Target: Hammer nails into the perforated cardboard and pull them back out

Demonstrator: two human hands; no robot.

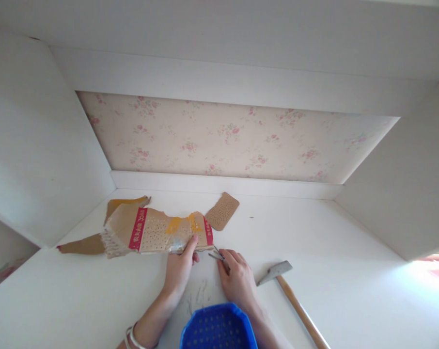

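Observation:
My left hand (181, 270) grips the lower edge of a torn piece of cardboard (156, 230), thumb on top. The cardboard has red printed bands, yellow tape and many small punched holes. Closed around a grey metal tool with two thin, spread jaws (217, 255), my right hand (237, 276) is just right of the cardboard's lower right corner. Whether the tool is scissors or pliers I cannot tell; its handles are hidden in my fingers. Several thin dark slivers, perhaps nails (197, 294), lie on the white surface between my forearms.
A hammer (283, 277) with a wooden handle lies to the right. In front of me stands a blue perforated plastic basket (187, 324). A smaller perforated cardboard piece (223, 212) lies behind, with another cardboard scrap (86, 245) at left. White panels enclose the surface.

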